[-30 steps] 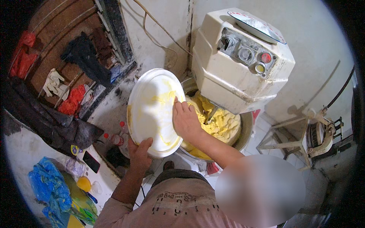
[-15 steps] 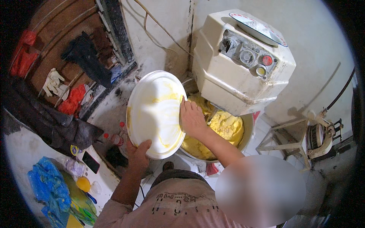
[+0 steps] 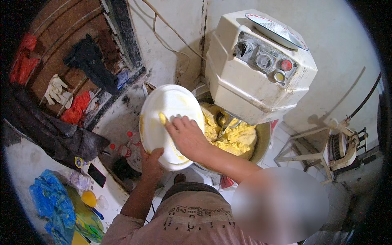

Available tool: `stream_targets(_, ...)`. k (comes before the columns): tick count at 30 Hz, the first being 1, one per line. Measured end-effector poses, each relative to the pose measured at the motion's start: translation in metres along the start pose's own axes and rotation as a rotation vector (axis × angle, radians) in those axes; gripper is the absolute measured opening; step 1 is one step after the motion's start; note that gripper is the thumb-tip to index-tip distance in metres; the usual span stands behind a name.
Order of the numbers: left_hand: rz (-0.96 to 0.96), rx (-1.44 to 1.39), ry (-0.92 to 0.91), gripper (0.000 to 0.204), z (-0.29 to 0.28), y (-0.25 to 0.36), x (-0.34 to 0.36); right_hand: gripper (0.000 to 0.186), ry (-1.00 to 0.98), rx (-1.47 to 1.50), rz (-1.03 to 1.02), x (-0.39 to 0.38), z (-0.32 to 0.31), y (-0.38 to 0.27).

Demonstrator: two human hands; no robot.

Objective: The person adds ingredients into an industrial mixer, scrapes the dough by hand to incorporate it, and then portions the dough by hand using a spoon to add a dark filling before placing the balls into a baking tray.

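My left hand (image 3: 152, 162) grips the near left rim of a white plastic basin (image 3: 154, 139), thumb over the edge. The basin is tilted and its inside carries yellow smears; its depth is hard to tell. My right hand (image 3: 188, 136) reaches across it, fingers stretched out against the inner surface. A small lump of yellow paste sits at the tip of one finger. Right of the basin, partly behind my right arm, a metal mixing bowl (image 3: 264, 141) holds pale yellow dough (image 3: 237, 136). A metal mixer hook (image 3: 223, 124) stands in the dough.
Over the bowl juts a cream mixer head (image 3: 261, 69) with knobs and a plate (image 3: 277, 30) on top. A metal stand with a clamp (image 3: 326, 149) is at right. At left are a rack with gloves (image 3: 57, 90), bottles (image 3: 124, 150), a phone (image 3: 97, 175) and plastic bags (image 3: 51, 196).
My right hand has moved left from the basin's right rim to its middle, gathering yellow paste at a fingertip. The basin has shifted slightly down and right. The mixer hook and dough have changed position.
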State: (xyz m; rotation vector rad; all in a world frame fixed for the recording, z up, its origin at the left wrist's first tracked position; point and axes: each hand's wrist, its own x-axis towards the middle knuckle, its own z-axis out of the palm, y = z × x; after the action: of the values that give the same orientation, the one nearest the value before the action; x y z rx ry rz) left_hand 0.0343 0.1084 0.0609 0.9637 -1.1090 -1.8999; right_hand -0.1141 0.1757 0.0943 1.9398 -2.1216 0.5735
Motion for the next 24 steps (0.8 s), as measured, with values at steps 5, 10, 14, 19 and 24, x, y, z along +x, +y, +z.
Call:
stream_targets(5, 0.054, 0.013, -0.13, 0.048, 0.011, 0.026, -0.012, 0.042, -0.078, 0.038, 0.36, -0.028, 0.03, 0.048)
stream_targets(10, 0.043, 0.007, -0.214, 0.049, 0.017, 0.034, -0.023, 0.049, 0.003, -0.247, 0.218, -0.009, 0.026, 0.064)
stream_targets(14, 0.175, 0.149, -0.418, 0.05, -0.008, 0.017, -0.004, 0.046, 0.024, -0.489, 0.082, 0.005, 0.012, 0.065)
stream_targets(19, 0.021, 0.195, -0.349, 0.05, 0.015, 0.046, -0.011, 0.043, 0.016, -0.53, -0.048, 0.018, -0.003, 0.055)
stream_targets(24, -0.079, 0.161, -0.336, 0.051, 0.014, 0.044, -0.003, 0.044, 0.047, -0.452, -0.214, 0.02, -0.007, 0.034)
